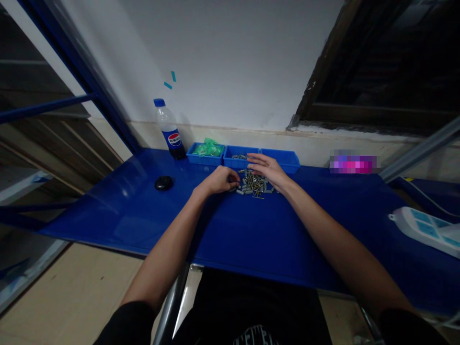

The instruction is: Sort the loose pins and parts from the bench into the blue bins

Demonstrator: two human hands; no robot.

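Observation:
A loose pile of screws (256,182) and grey wall plugs (247,187) lies on the blue table (230,225). At the pile's left edge is my left hand (221,179), its fingers curled in toward the thumb; what they hold, if anything, is too small to make out. My right hand (269,168) hovers over the pile's right side, fingers stretched out and apart, holding nothing visible. Just behind the pile, the middle blue bin (233,162) contains grey pieces. My right fingertips partly cover that bin's right end and the right blue bin (287,163).
The left blue bin (204,160) holds green plastic packets (209,147). A cola bottle (171,134) stands beside it, with a black round object (163,182) nearer me. On the right are a blurred-out pink item (355,165) and a white power strip (427,227). A wall rises behind.

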